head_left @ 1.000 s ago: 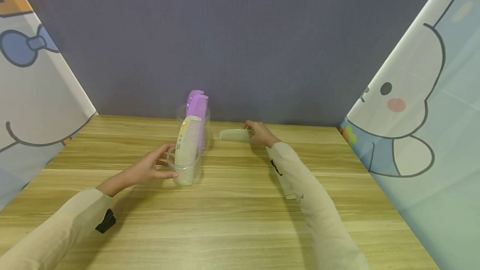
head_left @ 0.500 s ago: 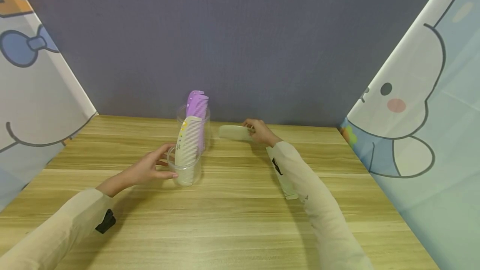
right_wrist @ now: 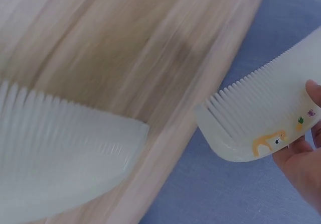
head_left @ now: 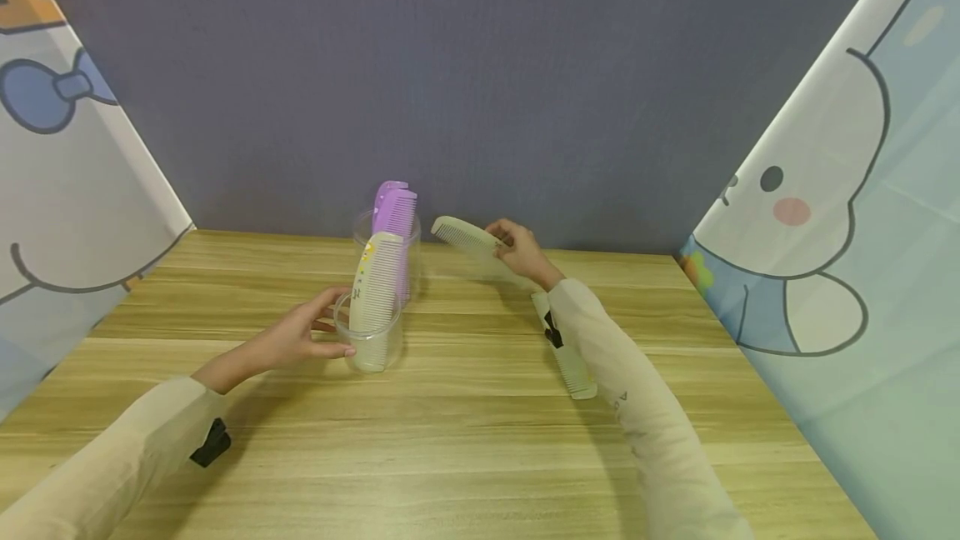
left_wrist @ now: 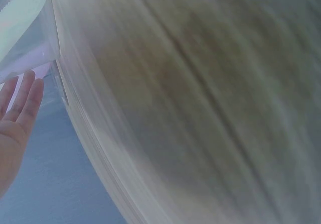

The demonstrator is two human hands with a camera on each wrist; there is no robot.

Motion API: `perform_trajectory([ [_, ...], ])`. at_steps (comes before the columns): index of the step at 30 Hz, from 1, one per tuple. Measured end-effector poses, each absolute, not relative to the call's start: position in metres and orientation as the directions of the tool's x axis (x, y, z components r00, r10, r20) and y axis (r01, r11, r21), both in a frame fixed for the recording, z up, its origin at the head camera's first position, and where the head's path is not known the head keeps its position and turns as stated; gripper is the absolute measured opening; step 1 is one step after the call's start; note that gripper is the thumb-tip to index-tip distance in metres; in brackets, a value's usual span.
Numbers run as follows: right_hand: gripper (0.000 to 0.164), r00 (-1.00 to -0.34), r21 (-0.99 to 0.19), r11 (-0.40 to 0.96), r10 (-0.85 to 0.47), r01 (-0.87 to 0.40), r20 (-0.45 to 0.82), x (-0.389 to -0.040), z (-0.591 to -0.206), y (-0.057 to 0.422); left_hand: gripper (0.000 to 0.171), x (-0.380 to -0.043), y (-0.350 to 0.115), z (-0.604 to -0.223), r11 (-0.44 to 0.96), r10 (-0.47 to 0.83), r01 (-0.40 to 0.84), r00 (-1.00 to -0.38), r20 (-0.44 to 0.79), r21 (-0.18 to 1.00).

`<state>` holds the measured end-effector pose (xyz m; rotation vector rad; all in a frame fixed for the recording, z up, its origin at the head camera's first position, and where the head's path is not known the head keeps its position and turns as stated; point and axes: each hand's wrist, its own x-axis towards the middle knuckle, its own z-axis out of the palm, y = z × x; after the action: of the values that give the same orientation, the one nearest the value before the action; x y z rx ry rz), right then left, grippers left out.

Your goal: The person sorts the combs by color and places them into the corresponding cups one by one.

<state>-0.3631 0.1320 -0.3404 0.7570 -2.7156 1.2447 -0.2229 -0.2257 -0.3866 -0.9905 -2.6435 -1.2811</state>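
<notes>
In the head view my left hand (head_left: 300, 333) rests at the left side of a clear plastic cup (head_left: 398, 354), thumb and fingers spread at its wall. A cream comb (head_left: 377, 282) with yellow pictures stands in that cup. The left wrist view shows straight fingers (left_wrist: 26, 101) by the clear plastic. My right hand (head_left: 523, 255) pinches another cream comb (head_left: 462, 232), tilted and raised above the table's back part. In the right wrist view this held comb (right_wrist: 253, 123) shows an orange animal picture near its end. A third cream comb (head_left: 573, 367) lies under my right forearm.
Behind the first cup stands a second clear cup (head_left: 415, 273) holding two purple combs (head_left: 397, 211). The wooden table (head_left: 450, 457) meets a dark grey wall (head_left: 480, 90) at the back. Printed cartoon panels (head_left: 825, 190) flank both sides.
My right hand has lifted its cream comb off the table, and the comb's left end has swung upward. My left hand and the cups have stayed in place.
</notes>
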Motion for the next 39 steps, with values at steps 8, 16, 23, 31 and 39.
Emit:
perform_trajectory([
  [8,0.031,-0.888,-0.811,0.385,-0.324,-0.440,0.327,-0.358,-0.337,0.126,0.075,-0.222,-0.226,-0.386,0.459,0.527,0.560,-0.797,0.297,0.690],
  [16,0.032,-0.921,-0.907,0.226,-0.251,-0.355,0.298,-0.344,-0.337,0.114,0.075,-0.222,-0.226,-0.387,0.455,0.528,0.561,-0.795,0.298,0.692],
  [23,0.035,-0.927,-0.940,0.103,-0.229,-0.326,0.296,-0.327,-0.334,0.100,0.075,-0.223,-0.227,-0.388,0.451,0.530,0.574,-0.788,0.312,0.683],
  [31,0.039,-0.933,-0.949,0.039,-0.198,-0.313,0.299,-0.322,-0.326,0.090,0.077,-0.225,-0.226,-0.389,0.463,0.520,0.555,-0.802,0.294,0.691],
  [39,0.038,-0.933,-0.948,-0.048,-0.165,-0.315,0.319,-0.313,-0.311,0.081,0.075,-0.223,-0.226,-0.388,0.461,0.520,0.555,-0.802,0.296,0.693],
])
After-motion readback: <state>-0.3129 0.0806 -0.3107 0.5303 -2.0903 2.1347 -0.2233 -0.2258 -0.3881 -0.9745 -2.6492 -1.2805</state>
